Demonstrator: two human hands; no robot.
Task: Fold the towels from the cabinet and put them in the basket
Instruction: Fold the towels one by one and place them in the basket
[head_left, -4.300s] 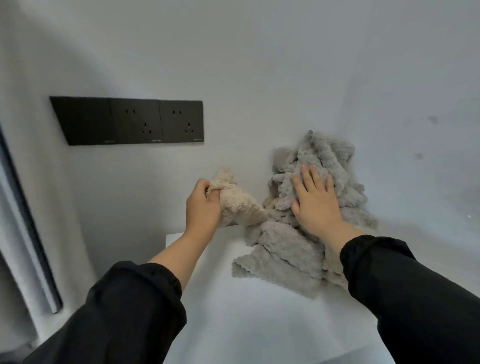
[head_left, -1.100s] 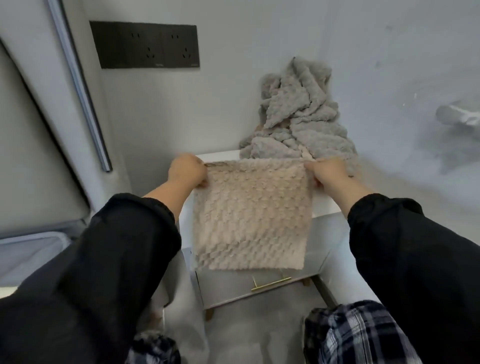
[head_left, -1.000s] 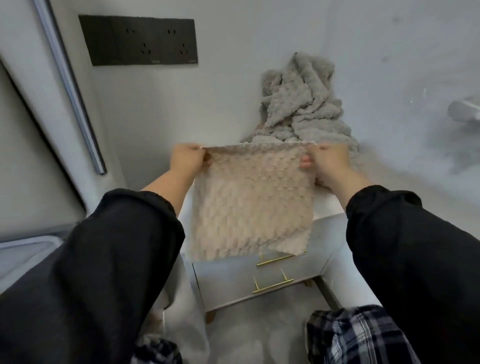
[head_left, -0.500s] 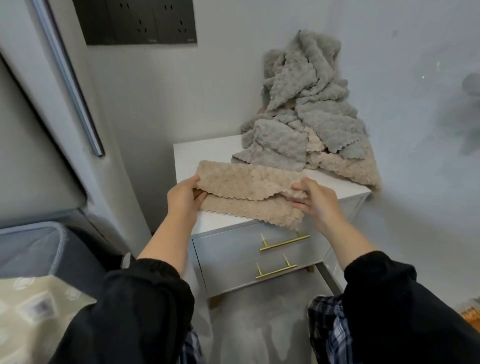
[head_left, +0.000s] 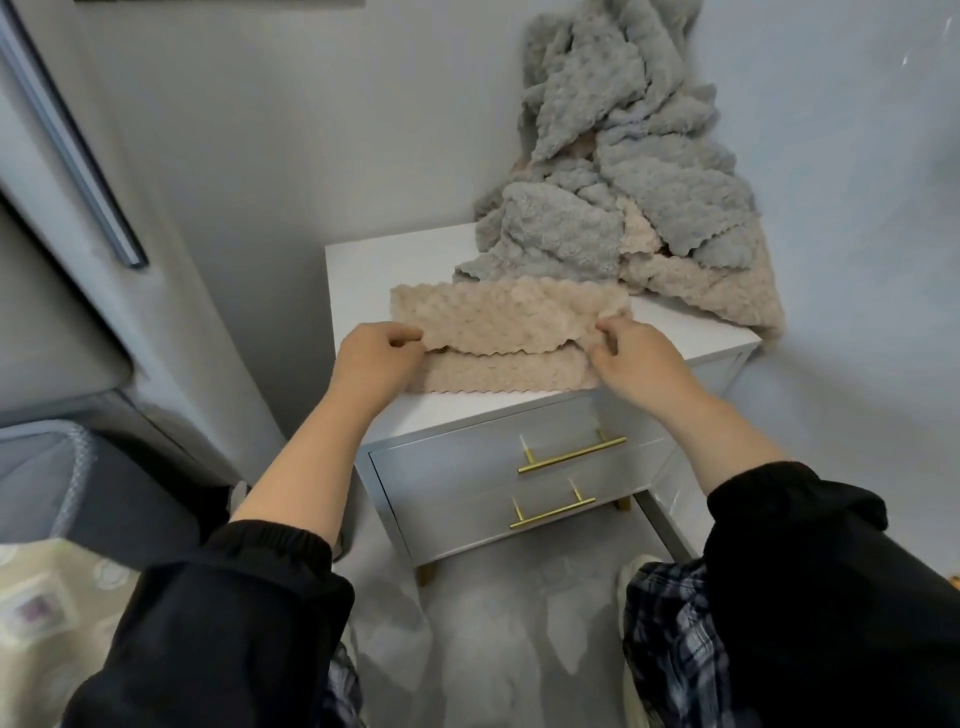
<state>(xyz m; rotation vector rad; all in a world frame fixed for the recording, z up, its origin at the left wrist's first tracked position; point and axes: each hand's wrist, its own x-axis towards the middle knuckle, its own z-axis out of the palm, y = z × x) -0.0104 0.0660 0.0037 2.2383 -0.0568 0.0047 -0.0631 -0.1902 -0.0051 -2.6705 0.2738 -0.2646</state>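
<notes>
Pale grey walls (head_left: 311, 130) and a grey floor (head_left: 483, 623) form a corner in which a white cabinet (head_left: 358, 280) is set. Nearest the camera, in front of the cabinet, black sleeves (head_left: 223, 623) and plaid trousers (head_left: 670, 649) are seen above the floor. To the left of the cabinet and closer to the camera, a grey basket (head_left: 78, 467) is placed on the floor, its rim edged with a mesh band. A cream patterned surface (head_left: 31, 623) is seen beside it, too blurred to be identified. Two drawers (head_left: 452, 483) with gold bar handles (head_left: 571, 454) are fitted in the cabinet's front.

Along the front edge of the cabinet's top, a beige towel (head_left: 498, 322) is laid, doubled over so that an upper layer with a scalloped edge lies on a lower one. The upper layer's left end is pinched between the thumb and forefinger of the left hand (head_left: 371, 364), with the other fingers curled under. Its right end is pinched by the thumb and fingertips of the right hand (head_left: 639, 364).

At the back right of the cabinet's top, a loose pile of towels (head_left: 623, 208), mostly grey with beige ones beneath, is heaped against the wall. One beige corner of it is draped over the cabinet's right edge. Beyond the cabinet's left side, a grey panel (head_left: 31, 291) with a dark bar (head_left: 67, 145) is seen.
</notes>
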